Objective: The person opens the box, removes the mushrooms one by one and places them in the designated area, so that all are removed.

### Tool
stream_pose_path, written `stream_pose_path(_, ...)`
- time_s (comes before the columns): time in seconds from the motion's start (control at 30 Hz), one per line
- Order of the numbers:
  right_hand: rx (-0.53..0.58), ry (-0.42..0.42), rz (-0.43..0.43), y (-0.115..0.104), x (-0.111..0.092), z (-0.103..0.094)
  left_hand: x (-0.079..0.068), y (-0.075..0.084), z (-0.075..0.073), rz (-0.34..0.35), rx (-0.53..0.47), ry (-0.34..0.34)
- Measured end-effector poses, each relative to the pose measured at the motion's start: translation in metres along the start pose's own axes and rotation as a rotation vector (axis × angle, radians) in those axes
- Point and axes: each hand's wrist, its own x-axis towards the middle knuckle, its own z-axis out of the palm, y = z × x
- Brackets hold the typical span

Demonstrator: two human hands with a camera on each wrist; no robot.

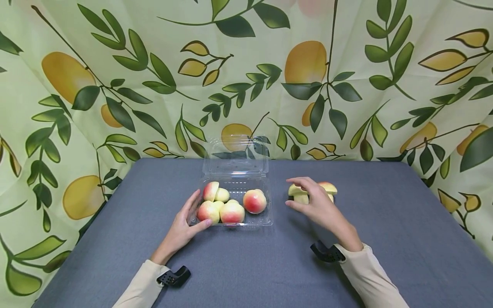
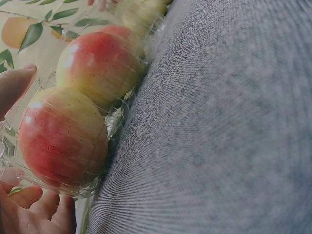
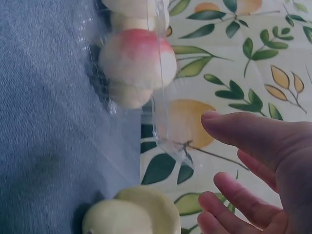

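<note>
A clear plastic clamshell box (image 1: 259, 221) sits on the table with its lid (image 1: 236, 162) raised at the back. Several toy mushrooms with red-and-yellow caps lie inside, among them one mushroom (image 1: 254, 201) at the right and one (image 1: 232, 211) near the front. My left hand (image 1: 186, 226) grips the box's front left corner, thumb at the front rim and fingers along the left side. To the right of the box, my right hand (image 1: 316, 206) is held with thumb and fingers apart, nothing between them. Two pale mushrooms, one (image 1: 298, 193) nearer the box and another (image 1: 328, 188), lie partly hidden behind it.
Grey-blue cloth covers the table (image 1: 246, 265). Behind it hangs a curtain (image 1: 254, 51) printed with leaves and fruit. A black wrist band (image 1: 174, 277) is on the left sleeve, and another band (image 1: 327, 252) on the right.
</note>
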Motion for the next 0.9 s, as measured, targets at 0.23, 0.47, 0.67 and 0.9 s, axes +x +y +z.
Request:
stream_pose_path(0.23,-0.031,-0.053,-0.035,-0.008,0.007,0.01,0.0,0.001,0.0,-0.009,0.012,-0.013)
stream_pose_path(0.47,-0.056,-0.085,-0.071,-0.017,0.012,0.019,-0.001,0.001,0.0,-0.017,0.016,-0.019)
stream_pose_path(0.67,-0.029,-0.131,-0.077,-0.022,0.018,0.027,0.0,0.0,-0.001,-0.012,0.023,-0.016)
stream_pose_path(0.9,-0.051,-0.169,-0.109,-0.026,0.025,0.036,0.001,0.0,0.0,-0.015,0.007,-0.025)
